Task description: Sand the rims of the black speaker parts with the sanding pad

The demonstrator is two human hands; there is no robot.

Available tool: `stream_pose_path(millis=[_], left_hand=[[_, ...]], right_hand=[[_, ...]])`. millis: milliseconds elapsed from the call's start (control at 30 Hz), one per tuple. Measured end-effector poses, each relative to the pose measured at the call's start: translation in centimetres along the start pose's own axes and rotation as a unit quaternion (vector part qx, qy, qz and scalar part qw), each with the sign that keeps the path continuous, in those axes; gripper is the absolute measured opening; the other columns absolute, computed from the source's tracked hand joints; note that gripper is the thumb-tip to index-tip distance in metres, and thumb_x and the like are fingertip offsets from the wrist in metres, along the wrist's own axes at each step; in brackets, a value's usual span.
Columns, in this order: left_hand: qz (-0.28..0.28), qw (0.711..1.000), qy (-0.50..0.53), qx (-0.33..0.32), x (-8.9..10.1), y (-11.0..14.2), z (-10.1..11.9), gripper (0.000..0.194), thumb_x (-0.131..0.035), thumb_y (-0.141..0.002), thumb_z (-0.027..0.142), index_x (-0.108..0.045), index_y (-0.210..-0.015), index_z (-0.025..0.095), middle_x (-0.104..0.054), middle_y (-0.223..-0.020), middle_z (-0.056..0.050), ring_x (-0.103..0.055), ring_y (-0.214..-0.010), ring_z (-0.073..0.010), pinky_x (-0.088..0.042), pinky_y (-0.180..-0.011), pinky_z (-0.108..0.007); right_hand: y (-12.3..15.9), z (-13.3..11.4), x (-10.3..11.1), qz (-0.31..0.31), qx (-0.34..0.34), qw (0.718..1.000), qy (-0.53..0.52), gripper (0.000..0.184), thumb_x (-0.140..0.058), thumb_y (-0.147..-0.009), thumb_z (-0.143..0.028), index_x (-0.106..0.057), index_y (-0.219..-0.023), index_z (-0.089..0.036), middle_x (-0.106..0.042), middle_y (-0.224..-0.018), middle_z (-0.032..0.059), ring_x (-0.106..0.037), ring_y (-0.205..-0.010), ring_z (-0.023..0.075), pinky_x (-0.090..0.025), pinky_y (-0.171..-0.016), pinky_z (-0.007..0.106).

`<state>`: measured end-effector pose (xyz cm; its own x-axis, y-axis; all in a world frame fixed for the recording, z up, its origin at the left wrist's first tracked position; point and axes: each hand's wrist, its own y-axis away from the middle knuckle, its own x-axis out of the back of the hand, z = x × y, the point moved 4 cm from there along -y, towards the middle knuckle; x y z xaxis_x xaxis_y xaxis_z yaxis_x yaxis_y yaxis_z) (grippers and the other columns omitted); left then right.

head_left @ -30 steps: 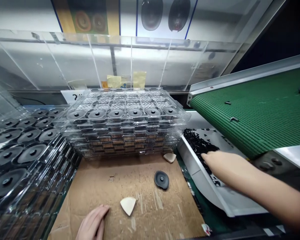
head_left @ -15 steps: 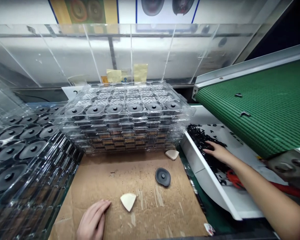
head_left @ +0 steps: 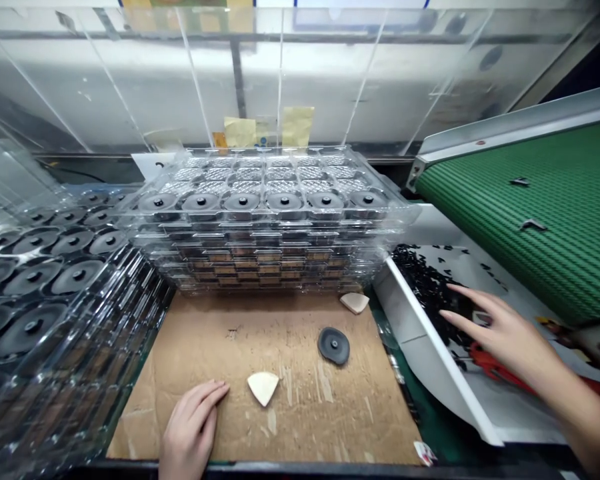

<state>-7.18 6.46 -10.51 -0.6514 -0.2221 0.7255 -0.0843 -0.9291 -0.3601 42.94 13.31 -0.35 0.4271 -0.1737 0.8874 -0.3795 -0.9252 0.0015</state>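
Observation:
My left hand point(head_left: 190, 427) lies flat and open on the brown cardboard sheet point(head_left: 300, 413), just left of a pale fan-shaped piece point(head_left: 263, 387). A loose black disc point(head_left: 334, 345) rests on the cardboard to the right, and a second pale piece point(head_left: 355, 302) lies by the tray stack. My right hand point(head_left: 505, 330) reaches into the white bin point(head_left: 430, 360), fingers spread over a heap of small black parts point(head_left: 425, 280). It holds nothing that I can see.
A stack of clear plastic trays point(head_left: 270, 220) with black discs in the front row stands behind the cardboard. More filled trays point(head_left: 45, 293) sit at the left. A green conveyor belt point(head_left: 545, 207) slopes up at the right. A red tool point(head_left: 500, 370) lies in the bin.
My right hand has drawn back from the heap of black parts and opened its fingers. The left hand has stayed on the cardboard. The view has shifted downward.

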Motion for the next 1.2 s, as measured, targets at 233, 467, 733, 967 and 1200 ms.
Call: stream_pose_path(millis=[233,467,733,967,1200], left_hand=[[-0.029,0.967,0.192,0.166,0.3,-1.3,6.3,0.027,-0.047,-0.084,0.038,-0.063,-0.099,0.022,-0.073,-0.092,-0.004,-0.068,-0.084,-0.0194,-0.057,-0.074,-0.028],[-0.090,0.680,0.673,0.277,-0.7,-0.9,11.5,0.066,-0.076,-0.051,0.046,-0.059,-0.112,0.027,-0.062,-0.118,-0.009,-0.053,-0.114,-0.0257,-0.044,-0.093,-0.034],[-0.025,0.564,0.713,0.415,0.6,1.1,9.2,0.069,-0.082,-0.037,0.045,-0.065,-0.101,0.026,-0.064,-0.114,-0.009,-0.050,-0.116,-0.0295,-0.038,-0.094,-0.034],[-0.077,0.488,0.763,0.416,1.6,1.0,8.5,0.065,-0.078,-0.050,0.044,-0.062,-0.109,0.022,-0.065,-0.114,-0.011,-0.059,-0.104,-0.0258,-0.044,-0.088,-0.031],[-0.047,0.432,0.792,0.430,1.7,1.4,7.1,0.044,-0.070,-0.066,0.037,-0.064,-0.106,0.023,-0.068,-0.107,-0.008,-0.063,-0.097,-0.0234,-0.048,-0.080,-0.030]], right_hand=[[13.8,-9.7,-6.1,-0.206,0.080,0.866,-0.449,0.058,-0.032,-0.074,-0.073,-0.037,-0.120,-0.037,-0.042,-0.136,0.0100,-0.048,-0.116,0.0328,-0.046,-0.088,0.046],[19.9,-17.4,-14.8,-0.227,0.148,0.783,-0.560,0.065,-0.047,-0.066,-0.074,-0.040,-0.112,-0.029,-0.048,-0.128,0.0148,-0.047,-0.117,0.0337,-0.048,-0.083,0.043],[21.7,-20.9,-16.4,-0.199,0.123,0.791,-0.565,0.058,-0.062,-0.060,-0.067,-0.050,-0.104,-0.030,-0.055,-0.119,0.0098,-0.038,-0.124,0.0344,-0.043,-0.092,0.046],[23.0,-21.7,-18.4,-0.217,0.123,0.833,-0.494,0.073,-0.057,-0.068,-0.066,-0.039,-0.126,-0.027,-0.042,-0.132,0.0136,-0.043,-0.121,0.0316,-0.044,-0.094,0.042],[21.5,-22.4,-17.6,-0.208,0.302,0.888,-0.278,0.062,-0.044,-0.086,-0.053,-0.024,-0.138,-0.027,-0.040,-0.134,0.0106,-0.039,-0.124,0.0296,-0.040,-0.097,0.044]])
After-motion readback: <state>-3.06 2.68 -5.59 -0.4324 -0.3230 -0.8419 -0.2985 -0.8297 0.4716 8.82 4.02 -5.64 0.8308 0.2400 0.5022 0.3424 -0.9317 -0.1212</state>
